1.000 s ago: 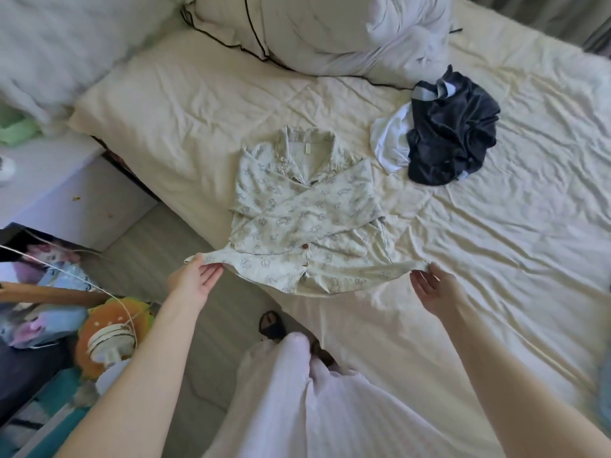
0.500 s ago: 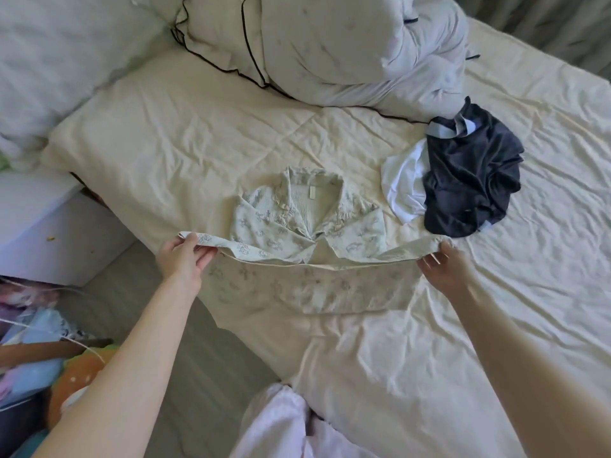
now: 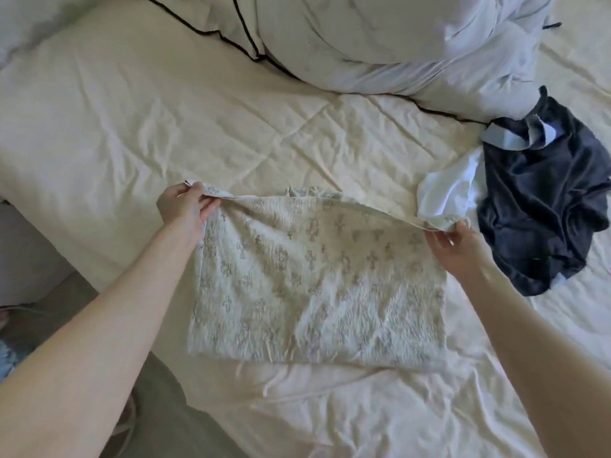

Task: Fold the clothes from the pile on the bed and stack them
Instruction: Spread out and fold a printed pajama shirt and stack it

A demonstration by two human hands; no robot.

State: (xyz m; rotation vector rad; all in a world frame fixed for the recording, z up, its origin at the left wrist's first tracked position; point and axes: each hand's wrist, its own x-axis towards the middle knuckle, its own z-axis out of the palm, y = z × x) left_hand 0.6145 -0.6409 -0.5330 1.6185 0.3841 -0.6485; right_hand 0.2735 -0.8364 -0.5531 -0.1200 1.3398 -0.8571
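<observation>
left hand (image 3: 183,206) pinched top-left corner of shirt (image 3: 317,292) | right hand (image 3: 458,247) pinched top-right corner | shirt lay folded on bed (image 3: 132,127), just left of dark clothes (image 3: 542,206)

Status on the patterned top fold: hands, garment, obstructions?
Left hand and right hand pinch far corners of patterned top. Hem folded up over collar. Dark garment lies beside, apart.

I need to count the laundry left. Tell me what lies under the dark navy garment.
A white garment sticks out from under the left edge of the dark navy garment, and both lie on the cream bed sheet. How far the white piece reaches, or whether more lies beneath, is covered.
</observation>
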